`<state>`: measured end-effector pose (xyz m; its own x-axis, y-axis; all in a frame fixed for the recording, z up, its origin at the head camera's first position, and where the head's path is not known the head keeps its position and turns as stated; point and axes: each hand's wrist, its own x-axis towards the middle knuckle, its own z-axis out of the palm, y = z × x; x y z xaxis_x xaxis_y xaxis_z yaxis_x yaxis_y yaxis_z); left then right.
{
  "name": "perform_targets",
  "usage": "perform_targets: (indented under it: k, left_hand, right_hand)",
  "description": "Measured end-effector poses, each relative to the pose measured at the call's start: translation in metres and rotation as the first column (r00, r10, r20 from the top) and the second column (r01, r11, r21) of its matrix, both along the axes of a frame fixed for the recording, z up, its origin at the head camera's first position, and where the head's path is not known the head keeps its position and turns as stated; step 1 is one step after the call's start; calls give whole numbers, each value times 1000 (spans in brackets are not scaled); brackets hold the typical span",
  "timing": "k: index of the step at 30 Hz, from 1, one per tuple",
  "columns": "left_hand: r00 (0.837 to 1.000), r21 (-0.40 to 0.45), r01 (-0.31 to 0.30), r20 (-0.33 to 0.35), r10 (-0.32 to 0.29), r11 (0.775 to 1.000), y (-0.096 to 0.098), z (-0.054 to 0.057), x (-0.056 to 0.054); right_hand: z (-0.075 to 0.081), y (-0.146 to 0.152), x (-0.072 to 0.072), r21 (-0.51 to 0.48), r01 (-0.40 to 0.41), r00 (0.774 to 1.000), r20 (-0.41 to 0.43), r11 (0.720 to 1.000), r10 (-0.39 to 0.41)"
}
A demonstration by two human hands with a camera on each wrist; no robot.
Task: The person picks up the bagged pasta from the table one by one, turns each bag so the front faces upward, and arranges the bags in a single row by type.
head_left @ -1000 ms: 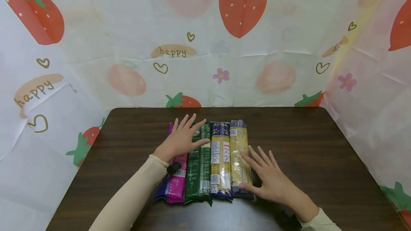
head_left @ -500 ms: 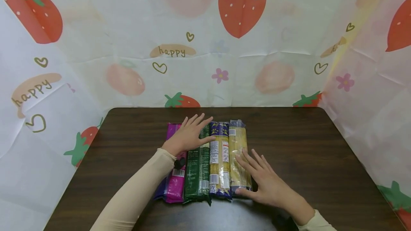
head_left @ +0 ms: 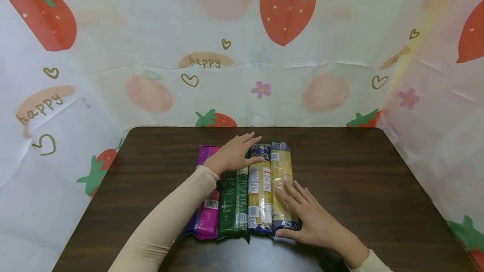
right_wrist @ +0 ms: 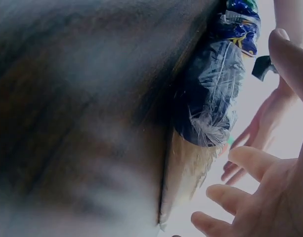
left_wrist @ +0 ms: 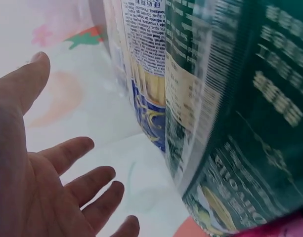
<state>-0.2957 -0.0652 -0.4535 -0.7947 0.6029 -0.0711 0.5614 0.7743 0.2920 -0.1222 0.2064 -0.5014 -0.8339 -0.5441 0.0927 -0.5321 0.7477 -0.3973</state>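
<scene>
Several long packs of pasta lie side by side on the dark wooden table. From the left come a magenta pack (head_left: pixel 208 223) with blue at its edge, a green spaghetti pack (head_left: pixel 228 205), a blue-and-clear spaghetti pack (head_left: pixel 259 198) and a clear pack (head_left: pixel 281 171) with blue ends. My left hand (head_left: pixel 235 154), fingers spread, is over the far end of the green pack; the left wrist view shows a gap between hand (left_wrist: pixel 67 187) and packs. My right hand (head_left: pixel 315 221) is over the near right side of the clear pack, fingers extended; the right wrist view shows no grip.
The table (head_left: pixel 359 188) has a rounded far edge. White cloth (head_left: pixel 151 45) printed with strawberries, hearts and "happy" stands behind it and along both sides. A small dark device sits at the left wrist, partly hidden by the sleeve (head_left: pixel 166 217).
My left hand has moved right, from the magenta and green packs toward the blue-and-clear one. My right hand has shifted slightly left and nearer. The packs have stayed in place.
</scene>
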Motion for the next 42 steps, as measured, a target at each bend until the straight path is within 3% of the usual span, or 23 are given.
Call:
perform_targets:
  k: [6, 13, 22, 33, 42]
  left_hand:
    - [1000, 3, 9, 29, -9, 1000, 8, -2, -6]
    - [992, 30, 43, 118, -46, 999, 22, -7, -12]
    - [985, -3, 86, 151, -85, 996, 44, -14, -17]
    - [986, -72, 24, 167, -11, 997, 60, -19, -20]
    - [978, -111, 29, 208, -6, 993, 73, -18, -22]
  right_hand:
    - [2, -6, -2, 14, -2, 999, 39, 1000, 2]
    - [2, -8, -3, 26, 1, 996, 85, 1000, -3]
    - [1, -10, -4, 49, 5, 998, 56, 999, -8]
    - [2, -15, -5, 94, 42, 992, 116, 995, -53]
    - [4, -21, -6, 146, 115, 983, 124, 983, -133]
